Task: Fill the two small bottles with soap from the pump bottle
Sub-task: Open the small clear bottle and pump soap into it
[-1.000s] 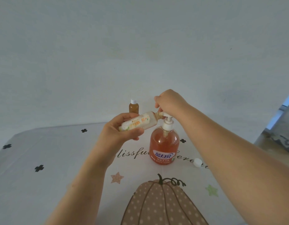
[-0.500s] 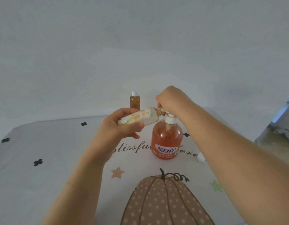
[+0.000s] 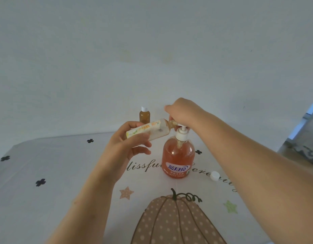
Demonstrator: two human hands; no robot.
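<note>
Still mid-fill. Left hand (image 3: 127, 148) grips the open small bottle (image 3: 152, 132), tilted, mouth at the spout of the pump bottle (image 3: 178, 155). Right hand (image 3: 184, 111) is curled over the pump head (image 3: 183, 129), which sits higher off the bottle than half a second ago, so probably an upstroke. More pumps needed. Capped second bottle (image 3: 144, 116) stands behind the pump bottle; loose cap (image 3: 214, 175) lies right of it.

a white cloth (image 3: 46, 208) covers the desk. it is printed with a big dotted tan pumpkin (image 3: 176, 224) at the near edge, a pink star (image 3: 126, 192) on one side and a green star (image 3: 230, 206) on the other. small black clover marks (image 3: 40, 182) and dark cursive lettering (image 3: 143, 167) are scattered further back. a plain pale wall (image 3: 152, 50) rises behind.
</note>
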